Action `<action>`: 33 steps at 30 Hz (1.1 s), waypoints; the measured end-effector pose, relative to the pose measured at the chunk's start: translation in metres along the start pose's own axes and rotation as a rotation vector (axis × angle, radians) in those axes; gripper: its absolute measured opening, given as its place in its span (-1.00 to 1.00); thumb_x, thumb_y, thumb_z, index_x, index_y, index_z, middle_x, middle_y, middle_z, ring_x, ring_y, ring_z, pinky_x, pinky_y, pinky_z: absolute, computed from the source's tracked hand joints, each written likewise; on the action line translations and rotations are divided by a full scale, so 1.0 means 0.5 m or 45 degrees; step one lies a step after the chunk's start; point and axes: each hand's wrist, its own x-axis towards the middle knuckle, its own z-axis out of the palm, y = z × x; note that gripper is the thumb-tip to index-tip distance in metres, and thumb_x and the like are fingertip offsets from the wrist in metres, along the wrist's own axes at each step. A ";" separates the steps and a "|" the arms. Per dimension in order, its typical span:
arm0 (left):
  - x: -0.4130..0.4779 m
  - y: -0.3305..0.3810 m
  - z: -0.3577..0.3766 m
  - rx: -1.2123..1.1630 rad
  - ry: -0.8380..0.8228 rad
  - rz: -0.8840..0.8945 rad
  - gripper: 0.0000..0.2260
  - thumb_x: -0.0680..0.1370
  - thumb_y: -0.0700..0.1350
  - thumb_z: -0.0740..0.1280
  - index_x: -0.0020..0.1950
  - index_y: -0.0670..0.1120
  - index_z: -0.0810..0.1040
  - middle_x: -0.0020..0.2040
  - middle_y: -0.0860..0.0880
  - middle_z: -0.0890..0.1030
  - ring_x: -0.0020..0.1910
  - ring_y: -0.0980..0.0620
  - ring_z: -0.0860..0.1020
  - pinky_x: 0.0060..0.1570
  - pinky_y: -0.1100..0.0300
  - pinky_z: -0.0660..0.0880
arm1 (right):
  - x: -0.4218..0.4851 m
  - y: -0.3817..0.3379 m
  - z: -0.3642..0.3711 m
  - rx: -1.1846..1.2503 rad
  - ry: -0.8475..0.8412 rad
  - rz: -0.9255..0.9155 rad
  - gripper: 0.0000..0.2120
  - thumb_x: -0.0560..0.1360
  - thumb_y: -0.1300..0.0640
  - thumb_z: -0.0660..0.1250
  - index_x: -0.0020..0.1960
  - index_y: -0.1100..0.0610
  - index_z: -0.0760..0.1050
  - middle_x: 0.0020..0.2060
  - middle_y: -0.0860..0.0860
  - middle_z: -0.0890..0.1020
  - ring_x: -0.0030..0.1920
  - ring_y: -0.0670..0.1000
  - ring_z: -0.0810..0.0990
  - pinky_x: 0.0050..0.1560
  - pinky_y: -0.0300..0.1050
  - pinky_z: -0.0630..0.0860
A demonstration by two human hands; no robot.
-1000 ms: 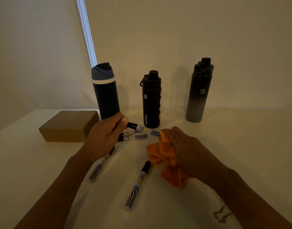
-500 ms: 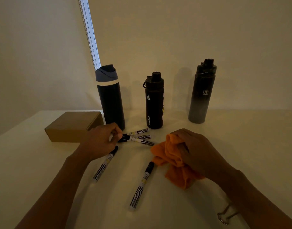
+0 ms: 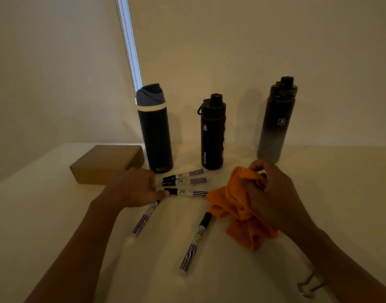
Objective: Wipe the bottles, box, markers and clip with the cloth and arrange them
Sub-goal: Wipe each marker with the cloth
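Observation:
Three dark bottles stand along the back: a blue-lidded bottle [image 3: 155, 132], a short black bottle [image 3: 212, 134] and a black-to-grey bottle [image 3: 275, 121]. A brown box [image 3: 104, 162] lies left of them. In front, three striped markers lie side by side: top marker [image 3: 183, 174], middle marker [image 3: 184, 181], third marker [image 3: 187, 192]. My left hand [image 3: 133, 186] rests on the table, its thumb tip touching the third marker's black cap. Two more markers [image 3: 145, 219] [image 3: 195, 241] lie loose nearer me. My right hand [image 3: 273, 193] grips a bunched orange cloth [image 3: 235, 206].
A metal binder clip [image 3: 308, 285] lies at the near right, partly under my right forearm. The pale table [image 3: 56, 226] meets a plain wall behind the bottles. A bright strip of window blind [image 3: 128, 40] runs up behind the blue-lidded bottle.
My left hand has lowered the marker it pinched and laid it down as the third in the row. My right hand has shifted slightly right with the cloth.

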 end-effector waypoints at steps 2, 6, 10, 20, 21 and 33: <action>-0.003 0.000 -0.004 0.070 -0.111 -0.053 -0.41 0.37 0.57 0.26 -0.11 0.06 0.62 -0.20 0.10 0.65 -0.19 0.17 0.58 -0.22 0.24 0.43 | 0.001 0.001 0.000 -0.035 0.028 -0.023 -0.80 0.56 -0.02 0.37 0.11 0.06 0.48 -0.08 -0.05 0.56 -0.13 -0.13 0.55 -0.21 -0.38 0.41; -0.007 -0.008 -0.008 0.073 -0.348 -0.122 -0.34 0.37 0.55 0.29 0.05 -0.01 0.66 -0.02 0.05 0.65 -0.07 0.12 0.58 -0.04 0.20 0.55 | 0.000 0.002 0.002 -0.026 0.059 -0.023 -0.79 0.57 -0.05 0.35 0.10 0.05 0.51 -0.06 -0.06 0.56 -0.08 -0.13 0.54 -0.16 -0.39 0.38; -0.010 -0.011 -0.015 0.030 -0.390 -0.089 -0.49 0.42 0.39 0.40 0.07 -0.02 0.67 0.01 0.05 0.64 -0.04 0.12 0.57 -0.03 0.21 0.56 | -0.006 -0.013 -0.003 0.033 0.033 0.075 -0.79 0.59 -0.17 0.26 0.07 -0.05 0.48 -0.12 -0.14 0.58 -0.13 -0.17 0.55 -0.20 -0.39 0.37; -0.031 0.070 -0.038 -0.366 0.392 0.137 -0.77 0.53 0.25 0.39 -0.09 0.12 0.55 -0.27 0.18 0.62 -0.28 0.25 0.58 -0.26 0.33 0.42 | 0.008 -0.002 -0.001 0.601 -0.010 0.451 -0.66 0.55 -0.29 0.21 -0.01 -0.07 0.59 -0.15 0.01 0.68 -0.08 0.09 0.66 -0.01 0.01 0.61; -0.037 0.094 -0.037 -0.384 0.468 0.210 -0.78 0.55 0.27 0.36 -0.05 0.15 0.53 -0.24 0.22 0.60 -0.26 0.28 0.57 -0.27 0.38 0.38 | 0.010 0.002 0.000 0.730 -0.022 0.508 -0.70 0.54 -0.28 0.24 0.01 -0.10 0.61 -0.10 -0.01 0.70 -0.04 0.09 0.67 0.05 0.07 0.63; -0.053 0.213 -0.007 -0.769 0.743 0.518 -0.74 0.55 0.34 0.21 0.13 0.25 0.43 -0.13 0.38 0.44 0.01 0.43 0.50 -0.14 0.54 0.44 | 0.004 0.001 -0.051 0.935 -0.448 -0.008 -0.81 0.55 0.23 0.32 0.07 0.06 0.66 0.08 0.07 0.68 0.12 0.11 0.66 0.06 -0.01 0.63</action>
